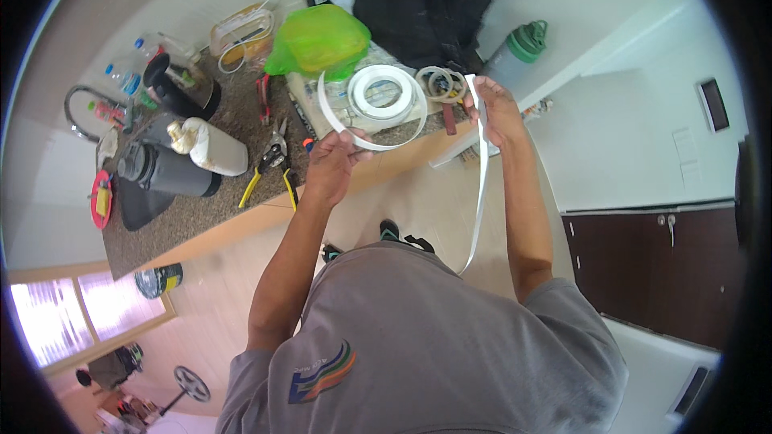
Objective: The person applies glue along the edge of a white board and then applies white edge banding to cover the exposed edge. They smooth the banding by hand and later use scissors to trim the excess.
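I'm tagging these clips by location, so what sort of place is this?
Probably a home kitchen used as a workspace: a granite countertop with a faucet, dark cabinets, and pliers among tape rolls.

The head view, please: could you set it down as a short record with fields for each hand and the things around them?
left hand: left hand pinches a curved white strip above the counter edge
right hand: right hand grips the same strip, which hangs down in a long tail
roll: white tape roll lies on the counter, smaller rings beside it
nearby: green plastic bag, yellow-handled pliers, dark flask
behind: black backpack, green-capped bottle
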A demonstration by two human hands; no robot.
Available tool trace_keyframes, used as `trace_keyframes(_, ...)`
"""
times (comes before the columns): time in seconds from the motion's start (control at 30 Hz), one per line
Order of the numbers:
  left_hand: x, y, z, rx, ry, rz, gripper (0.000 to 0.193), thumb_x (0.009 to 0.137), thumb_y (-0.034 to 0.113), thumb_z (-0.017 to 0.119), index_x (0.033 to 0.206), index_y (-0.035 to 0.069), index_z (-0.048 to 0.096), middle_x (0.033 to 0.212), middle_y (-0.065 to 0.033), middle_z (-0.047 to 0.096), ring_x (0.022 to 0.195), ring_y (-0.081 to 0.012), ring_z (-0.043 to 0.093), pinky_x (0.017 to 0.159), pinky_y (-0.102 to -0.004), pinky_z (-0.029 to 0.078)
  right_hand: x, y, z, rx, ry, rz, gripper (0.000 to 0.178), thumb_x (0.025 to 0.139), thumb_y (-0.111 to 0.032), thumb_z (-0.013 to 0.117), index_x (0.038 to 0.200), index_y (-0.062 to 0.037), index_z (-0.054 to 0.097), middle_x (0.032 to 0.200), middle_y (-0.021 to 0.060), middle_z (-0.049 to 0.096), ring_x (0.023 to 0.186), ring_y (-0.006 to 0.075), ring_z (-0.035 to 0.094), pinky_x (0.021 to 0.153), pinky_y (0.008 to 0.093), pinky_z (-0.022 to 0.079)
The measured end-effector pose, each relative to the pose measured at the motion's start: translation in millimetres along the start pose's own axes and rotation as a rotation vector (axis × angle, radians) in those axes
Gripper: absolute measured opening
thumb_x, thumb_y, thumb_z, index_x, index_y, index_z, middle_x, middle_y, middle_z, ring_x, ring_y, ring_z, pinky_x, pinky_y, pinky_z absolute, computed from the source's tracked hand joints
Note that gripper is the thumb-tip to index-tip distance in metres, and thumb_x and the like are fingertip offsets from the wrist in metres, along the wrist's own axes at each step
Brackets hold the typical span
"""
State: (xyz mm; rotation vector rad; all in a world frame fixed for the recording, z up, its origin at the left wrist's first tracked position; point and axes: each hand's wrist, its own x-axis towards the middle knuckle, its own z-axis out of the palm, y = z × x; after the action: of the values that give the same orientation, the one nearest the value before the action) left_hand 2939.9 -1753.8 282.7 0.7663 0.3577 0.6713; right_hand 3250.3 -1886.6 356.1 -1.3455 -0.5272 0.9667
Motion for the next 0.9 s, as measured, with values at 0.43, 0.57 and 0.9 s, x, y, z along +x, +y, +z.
trace_keyframes(0.43,57.0,-45.3,117.8,0.465,-0.410,0.029,0.028,0.103,0.009,0.055,0.129,0.002,0.061,0.117,-0.0042,0.068,0.103,-0.0122,0.061,0.095,-0.0295,0.048,-28.4,-27.6,-7.0,0.029,0.004,-0.011,0.034,0.105,-0.008,0.045,0.134,0.0072,0.053,0.098,0.0109,0.066,0.079,0.0165,0.063,0.073,0.0298,0.055)
trace_keyframes(0.57,64.0,-77.4,137.3,0.558,-0.343,0.044,0.015,0.101,0.016,0.061,0.107,0.003,0.066,0.093,-0.0030,0.068,0.087,-0.0100,0.060,0.083,-0.0290,0.048,-20.4,-34.7,5.6,-0.037,0.109,-0.107,0.033,0.103,-0.006,0.047,0.132,0.0036,0.057,0.102,0.0086,0.067,0.083,0.0146,0.063,0.076,0.0278,0.053)
trace_keyframes(0.9,97.5,-81.7,176.7,0.661,-0.148,0.165,0.015,0.101,0.016,0.061,0.107,0.003,0.067,0.086,-0.0035,0.066,0.077,-0.0089,0.057,0.071,-0.0264,0.046,7.3,-68.4,12.1,0.103,0.062,-0.296,0.025,0.101,-0.012,0.048,0.120,-0.0007,0.060,0.095,0.0079,0.064,0.081,0.0165,0.064,0.071,0.0300,0.056)
